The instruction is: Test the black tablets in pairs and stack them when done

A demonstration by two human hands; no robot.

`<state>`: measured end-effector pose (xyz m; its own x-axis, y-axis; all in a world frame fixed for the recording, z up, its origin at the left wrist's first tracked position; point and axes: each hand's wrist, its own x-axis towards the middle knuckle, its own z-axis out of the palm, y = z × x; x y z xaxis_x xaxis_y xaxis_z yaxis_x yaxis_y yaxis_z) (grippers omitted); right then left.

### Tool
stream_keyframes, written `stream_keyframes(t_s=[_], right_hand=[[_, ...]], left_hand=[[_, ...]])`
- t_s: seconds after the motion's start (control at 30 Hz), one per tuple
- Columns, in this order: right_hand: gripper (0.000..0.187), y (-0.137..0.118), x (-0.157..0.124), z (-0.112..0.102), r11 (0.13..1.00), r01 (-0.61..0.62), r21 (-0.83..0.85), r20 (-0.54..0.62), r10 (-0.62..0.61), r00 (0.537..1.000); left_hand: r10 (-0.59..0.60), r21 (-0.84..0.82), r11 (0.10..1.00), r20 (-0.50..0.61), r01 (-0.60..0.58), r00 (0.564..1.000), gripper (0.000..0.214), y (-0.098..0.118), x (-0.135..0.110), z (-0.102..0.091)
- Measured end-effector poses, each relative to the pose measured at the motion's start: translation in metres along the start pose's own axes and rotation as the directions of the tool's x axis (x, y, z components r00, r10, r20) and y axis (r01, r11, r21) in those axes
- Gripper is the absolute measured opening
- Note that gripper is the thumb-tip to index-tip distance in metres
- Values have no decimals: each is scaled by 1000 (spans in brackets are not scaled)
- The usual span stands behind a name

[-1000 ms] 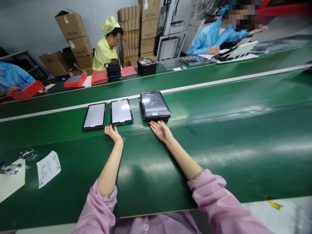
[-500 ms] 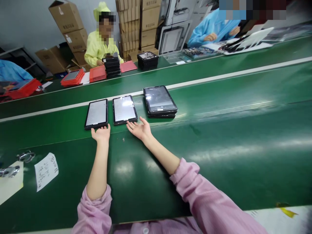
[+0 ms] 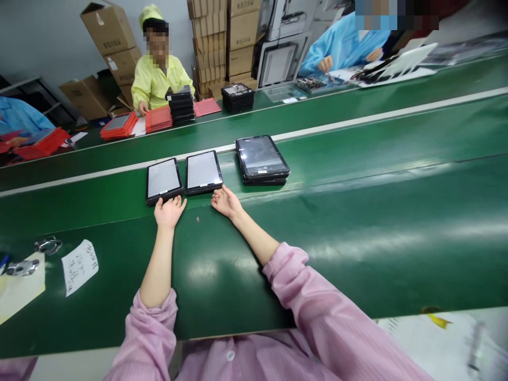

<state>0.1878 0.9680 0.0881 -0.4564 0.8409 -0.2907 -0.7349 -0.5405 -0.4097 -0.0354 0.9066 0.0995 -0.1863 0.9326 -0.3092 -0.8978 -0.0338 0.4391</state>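
Left tablet [image 3: 163,179] shifted right, tablet stack [image 3: 262,157], note [image 3: 80,267]

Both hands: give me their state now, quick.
Left hand: open, fingers spread at the near edge of the leftmost tablet.
Right hand: fingers partly curled beside the middle tablet; any grip cannot be told.

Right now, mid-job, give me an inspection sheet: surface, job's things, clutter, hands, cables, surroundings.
Surface: glossy green bench top.
Job's things: left tablet and middle tablet, screens up and lit; tablet stack to their right.
Clutter: handwritten note, pale sheet and shiny pieces at left.
Hands: left hand at left tablet's near edge; right hand, loosely curled, by middle tablet's near right corner; contact unclear.
Cables: nothing seen near the hands.
Surroundings: three co-workers across the bench; cardboard boxes behind.
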Motion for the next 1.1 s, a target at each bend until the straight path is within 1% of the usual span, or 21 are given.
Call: stream_keyframes(t_s=[0.13, 0.23, 0.33, 0.43, 0.53, 0.63, 0.73, 0.83, 0.9, 0.97, 1.03, 1.07, 1.1], right_hand=[[30, -5, 17, -1, 980, -17, -200, -62, 4, 998], [26, -4, 27, -1, 946, -27, -323, -117, -12, 993], [24, -2, 26, -3, 908, -33, -419, -146, -31, 989], [26, -2, 7, -8, 871, -24, -491, -134, -48, 990], [32, -9, -29, -17, 838, -24, -545, -99, -35, 995], [34, -18, -77, -33, 805, -55, -591, -64, 22, 998], [35, -24, -132, -53, 772, -101, -628, -55, 85, 995], [39, -23, -188, -73, 731, -134, -669, -69, 118, 991], [38, -21, -223, -84, 645, -154, -748, -88, 134, 987], [37, -20, -254, -91, 515, -198, -834, -136, 156, 978], [36, -24, -280, -94, 370, -258, -893, -200, 189, 961], [37, -29, -290, -94, 290, -285, -914, -228, 216, 949], [37, -35, -299, -94, 204, -307, -930, -252, 253, 934]], left_hand=[[29, 11, 1000, 40, -29, 999, 39, 0, -13, -6], [69, 40, 997, 48, -71, 996, 36, -1, -23, -8], [123, 106, 987, -24, -120, 992, 28, -5, -29, -7], [205, 161, 969, -97, -188, 974, 18, -13, -35, -7], [257, 204, 952, -124, -229, 959, 10, -23, -50, -11], [276, 279, 931, -123, -234, 953, 15, -34, -80, -21], [251, 356, 914, -111, -197, 962, 20, -47, -124, -35], [219, 470, 871, -107, -145, 970, 27, -64, -176, -51], [206, 535, 839, -145, -98, 968, 35, -76, -211, -63], [153, 567, 823, -204, -11, 967, 40, -84, -243, -74], [31, 575, 809, -251, 123, 968, 39, -85, -269, -84], [-53, 575, 791, -274, 208, 960, 38, -81, -279, -87], [-147, 584, 755, -294, 299, 945, 37, -74, -287, -90]])
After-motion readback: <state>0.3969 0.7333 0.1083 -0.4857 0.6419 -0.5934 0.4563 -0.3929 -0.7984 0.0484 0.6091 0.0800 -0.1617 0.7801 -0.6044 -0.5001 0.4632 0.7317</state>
